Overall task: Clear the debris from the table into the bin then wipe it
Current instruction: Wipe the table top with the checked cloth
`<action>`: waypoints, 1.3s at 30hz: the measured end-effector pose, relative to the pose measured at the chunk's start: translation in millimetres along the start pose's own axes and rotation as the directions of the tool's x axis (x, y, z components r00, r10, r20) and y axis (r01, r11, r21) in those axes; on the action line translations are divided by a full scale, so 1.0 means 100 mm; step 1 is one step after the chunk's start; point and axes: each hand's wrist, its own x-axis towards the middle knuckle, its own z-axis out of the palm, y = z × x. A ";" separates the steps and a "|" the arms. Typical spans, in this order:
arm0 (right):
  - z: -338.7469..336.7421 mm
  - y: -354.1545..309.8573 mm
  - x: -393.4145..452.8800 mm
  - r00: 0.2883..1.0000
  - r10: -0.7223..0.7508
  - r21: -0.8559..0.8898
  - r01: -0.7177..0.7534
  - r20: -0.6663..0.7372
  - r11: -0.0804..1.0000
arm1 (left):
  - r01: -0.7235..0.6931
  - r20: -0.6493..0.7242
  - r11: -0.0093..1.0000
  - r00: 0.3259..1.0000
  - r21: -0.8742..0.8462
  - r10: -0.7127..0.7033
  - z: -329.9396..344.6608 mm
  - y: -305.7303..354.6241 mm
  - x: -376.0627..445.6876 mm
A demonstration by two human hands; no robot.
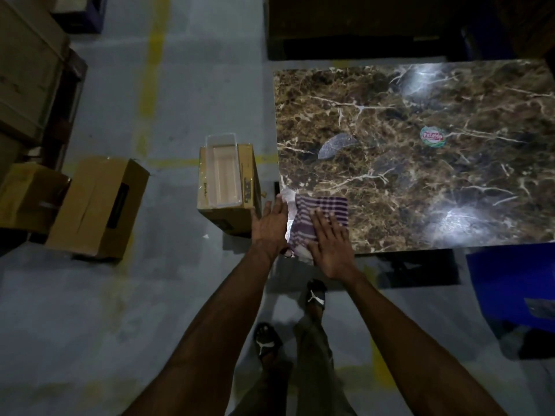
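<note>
A purple-and-white striped cloth (326,210) lies on the near left corner of the brown marble table (450,190). My right hand (330,241) presses flat on the cloth with straight fingers. My left hand (271,222) is at the table's left edge, fingers straight, touching the cloth's white edge. A grey leaf-shaped scrap (335,145) and a round green-and-red sticker-like label (432,136) lie on the tabletop. A clear bin (223,172) sits on a cardboard box just left of the table.
Cardboard boxes (96,205) stand on the grey floor to the left, with more stacked at the far left. A blue container (516,283) is on the floor at the right, below the table's near edge. My sandalled feet are below the table corner.
</note>
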 end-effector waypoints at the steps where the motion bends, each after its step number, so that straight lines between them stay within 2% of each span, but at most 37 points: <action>1: -0.01 -0.02 0.08 0.998 0.060 0.006 -0.060 -0.007 0.998 | 0.002 0.000 1.000 1.000 0.005 -0.002 0.00 0.00 0.00; 3: 0.00 -0.17 0.26 0.990 0.137 0.012 -0.137 -0.040 0.991 | 0.005 0.000 1.000 1.000 0.006 -0.005 0.00 0.00 0.00; 4: 0.01 -0.26 0.30 0.990 0.129 0.015 -0.129 -0.049 0.992 | 0.006 -0.001 1.000 1.000 0.001 -0.006 -0.01 0.00 0.00; 8: 0.09 -0.27 0.03 0.998 -0.058 -0.015 0.058 -0.003 0.998 | -0.002 -0.026 0.999 1.000 -0.036 0.001 -0.03 -0.03 -0.03; 10: 0.06 -0.08 -0.14 0.996 -0.089 -0.009 0.089 0.017 0.996 | -0.006 -0.024 0.999 1.000 -0.034 0.005 -0.04 -0.02 -0.04; 13: -0.01 0.05 -0.06 1.000 0.013 -0.009 -0.013 0.008 1.000 | 0.003 0.017 1.000 1.000 0.006 -0.003 -0.05 -0.01 -0.04; 16: 0.03 -0.20 0.16 0.989 0.144 0.003 -0.144 -0.040 0.990 | 0.005 0.035 1.000 0.999 -0.006 -0.004 -0.06 -0.02 -0.03; 19: 0.11 -0.34 0.01 1.000 0.028 -0.041 -0.028 -0.007 0.999 | 0.007 -0.015 0.995 1.000 -0.095 -0.008 -0.02 -0.03 -0.04; 22: 0.06 -0.11 -0.29 0.996 -0.072 -0.018 0.073 0.046 0.997 | 0.027 0.021 0.998 0.999 -0.059 -0.026 -0.06 0.01 -0.05; 25: -0.01 0.01 -0.25 0.999 -0.007 -0.006 0.007 0.046 1.000 | 0.033 0.051 0.999 0.998 -0.024 -0.031 -0.06 0.02 -0.05; 29: 0.07 -0.31 -0.03 0.987 0.159 -0.012 -0.159 -0.022 0.987 | 0.035 0.057 0.999 0.998 -0.019 -0.034 -0.08 0.00 -0.07; 34: -0.01 -0.15 -0.33 0.995 -0.042 -0.005 0.043 0.095 0.999 | 0.032 0.038 0.999 0.999 -0.038 -0.030 -0.09 0.01 -0.06; 39: -0.07 -0.09 0.03 0.982 0.186 0.048 -0.187 0.016 0.981 | 0.006 0.065 1.000 0.998 -0.001 -0.006 -0.11 -0.01 -0.09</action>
